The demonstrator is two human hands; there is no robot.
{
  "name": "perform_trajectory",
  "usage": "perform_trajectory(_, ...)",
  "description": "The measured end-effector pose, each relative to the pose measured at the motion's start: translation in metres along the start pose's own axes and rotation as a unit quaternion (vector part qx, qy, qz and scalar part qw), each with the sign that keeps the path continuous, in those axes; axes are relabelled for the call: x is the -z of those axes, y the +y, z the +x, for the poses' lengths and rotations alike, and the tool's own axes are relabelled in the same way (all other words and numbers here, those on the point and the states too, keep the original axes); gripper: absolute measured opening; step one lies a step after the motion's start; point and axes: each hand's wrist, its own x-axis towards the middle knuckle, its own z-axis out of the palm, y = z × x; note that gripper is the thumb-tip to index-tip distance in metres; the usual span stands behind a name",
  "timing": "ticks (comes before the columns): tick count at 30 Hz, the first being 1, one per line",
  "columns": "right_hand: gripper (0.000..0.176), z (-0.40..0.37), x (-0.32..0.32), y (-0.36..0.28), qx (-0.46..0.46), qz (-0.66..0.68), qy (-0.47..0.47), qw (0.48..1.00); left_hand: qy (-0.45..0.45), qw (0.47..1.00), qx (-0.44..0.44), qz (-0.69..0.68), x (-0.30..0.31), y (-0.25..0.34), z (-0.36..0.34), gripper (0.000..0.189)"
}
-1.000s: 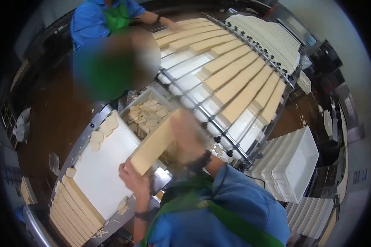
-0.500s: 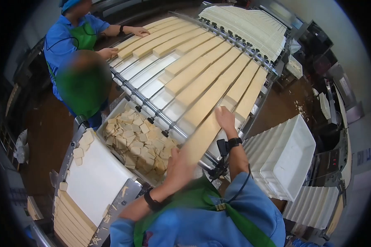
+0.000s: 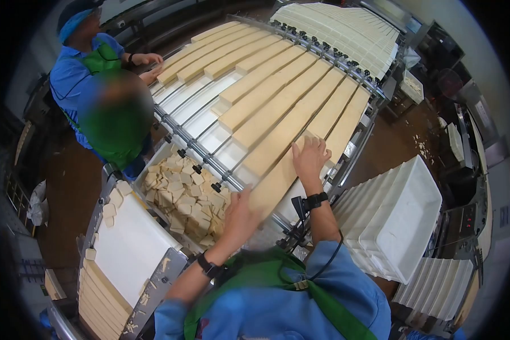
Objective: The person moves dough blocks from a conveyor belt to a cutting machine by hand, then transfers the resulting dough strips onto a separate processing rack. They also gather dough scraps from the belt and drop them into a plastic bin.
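Long pale dough-like strips [image 3: 292, 116] lie side by side in the lanes of a slatted feed table. My left hand [image 3: 242, 218] is wrapped round the near end of one strip [image 3: 272, 190], at the table's front rail [image 3: 207, 153]. Farther up, my right hand [image 3: 310, 160] rests on that same strip near its far end, its fingers spread over the top and touching it. Other strips lie directly beyond and to the right of my right hand.
A bin of cut pieces [image 3: 178, 192] stands below the rail, beside a white belt [image 3: 133, 243] with strips. White trays [image 3: 405, 221] are stacked at the right. A co-worker [image 3: 90, 73] stands at the far left, hands at the strips' ends.
The strip in my hands has moved slightly up and left onto the table. My right hand's fingers have spread. The co-worker's hands have drawn back towards the table's left edge.
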Motion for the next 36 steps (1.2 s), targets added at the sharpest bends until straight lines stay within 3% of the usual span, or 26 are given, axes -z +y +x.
perform_trajectory(4, 0.046, -0.025, 0.015, 0.003, 0.024, 0.038, 0.012, 0.999, 0.061, 0.998, -0.015, -0.008, -0.039, -0.002, 0.023, 0.065)
perform_trajectory(8, 0.053, -0.068, 0.016, 0.008, 0.076, 0.104, -0.038, 0.991, 0.068, 0.997, 0.018, -0.024, -0.042, 0.005, 0.026, 0.059)
perform_trajectory(10, 0.062, -0.087, 0.028, -0.001, 0.116, 0.250, -0.124, 0.953, 0.066, 0.997, 0.023, -0.031, -0.038, 0.005, 0.024, 0.058)
perform_trajectory(11, 0.062, -0.094, 0.036, -0.006, 0.116, 0.253, -0.129, 0.952, 0.070, 0.996, 0.000, -0.060, -0.037, 0.005, 0.023, 0.058)
perform_trajectory(13, 0.072, -0.106, 0.064, -0.021, 0.179, 0.303, -0.263, 0.898, 0.077, 0.993, -0.011, -0.088, -0.036, 0.003, 0.017, 0.058)
perform_trajectory(15, 0.076, -0.112, 0.062, -0.024, 0.207, 0.276, -0.269, 0.899, 0.058, 0.994, -0.022, -0.090, -0.033, 0.000, 0.018, 0.064)
perform_trajectory(17, 0.077, -0.112, 0.051, -0.023, 0.234, 0.241, -0.189, 0.923, 0.054, 0.994, -0.018, -0.093, -0.031, -0.009, 0.017, 0.070)
perform_trajectory(19, 0.075, -0.111, 0.052, -0.031, 0.247, 0.274, -0.180, 0.912, 0.078, 0.984, -0.110, -0.113, -0.038, -0.034, 0.020, 0.075)
perform_trajectory(21, 0.067, -0.111, 0.045, -0.031, 0.388, 0.144, -0.074, 0.907, 0.120, 0.981, -0.091, -0.124, -0.040, -0.051, 0.013, 0.074)
perform_trajectory(22, 0.052, -0.113, 0.040, -0.033, 0.398, 0.141, -0.062, 0.904, 0.154, 0.979, -0.058, -0.120, -0.037, -0.059, 0.007, 0.072)
perform_trajectory(25, 0.039, -0.110, 0.044, -0.033, 0.404, 0.170, -0.110, 0.892, 0.220, 0.963, 0.021, -0.153, -0.018, -0.086, -0.010, 0.068)
perform_trajectory(27, 0.032, -0.108, 0.048, -0.037, 0.410, 0.166, -0.109, 0.890, 0.297, 0.950, 0.054, -0.076, -0.009, -0.120, -0.016, 0.065)
perform_trajectory(28, 0.032, -0.108, 0.049, -0.038, 0.403, 0.176, -0.102, 0.892, 0.304, 0.948, 0.061, -0.076, -0.008, -0.134, -0.020, 0.065)
perform_trajectory(30, 0.031, -0.108, 0.054, -0.039, 0.386, 0.174, -0.112, 0.899, 0.282, 0.937, 0.205, -0.007, -0.007, -0.158, -0.029, 0.059)
perform_trajectory(36, 0.035, -0.111, 0.046, -0.041, 0.395, 0.134, -0.093, 0.904, 0.220, 0.940, 0.260, 0.015, -0.019, -0.209, -0.069, 0.059)
